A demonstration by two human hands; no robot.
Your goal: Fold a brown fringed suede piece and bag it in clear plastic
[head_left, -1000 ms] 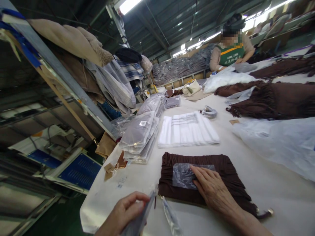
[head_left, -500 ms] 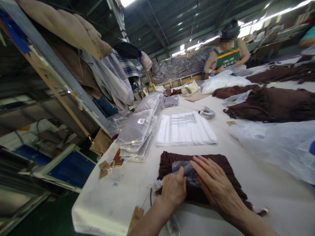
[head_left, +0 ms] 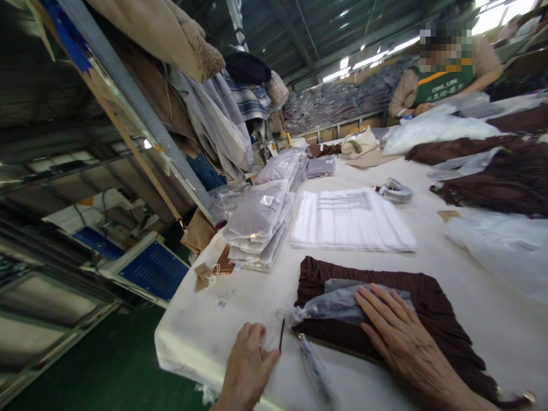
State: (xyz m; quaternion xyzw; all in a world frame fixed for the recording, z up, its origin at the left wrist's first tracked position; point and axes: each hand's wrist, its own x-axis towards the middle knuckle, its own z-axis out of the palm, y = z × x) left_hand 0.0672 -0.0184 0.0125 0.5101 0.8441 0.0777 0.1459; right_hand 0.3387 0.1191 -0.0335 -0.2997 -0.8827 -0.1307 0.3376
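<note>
A dark brown gathered fabric bag (head_left: 432, 302) lies on the white-covered table, a crumpled strip of clear plastic (head_left: 334, 302) on top of it. My right hand (head_left: 398, 331) rests flat on the plastic and bag, fingers stretched out. Off the bag's left end, my left hand (head_left: 246, 365) is low over the table, its thumb apart from the curled fingers. By that thumb is a thin dark cord (head_left: 281, 334); whether they touch is unclear. A plastic-wrapped strap (head_left: 317, 371) extends from the bag's near left corner.
Folded white striped cloth (head_left: 351, 222) lies beyond the bag. Packed grey bags (head_left: 257, 211) are stacked at left, near a brown tag (head_left: 203, 277). Dark brown bags (head_left: 505, 177) and plastic sheets (head_left: 505, 240) cover the right side. A co-worker (head_left: 445, 85) stands across the table.
My left hand has left the plastic and moved left and down beside the bag. My right hand stays on the bag. The view has shifted left; the brown tag near my left arm is now hidden.
</note>
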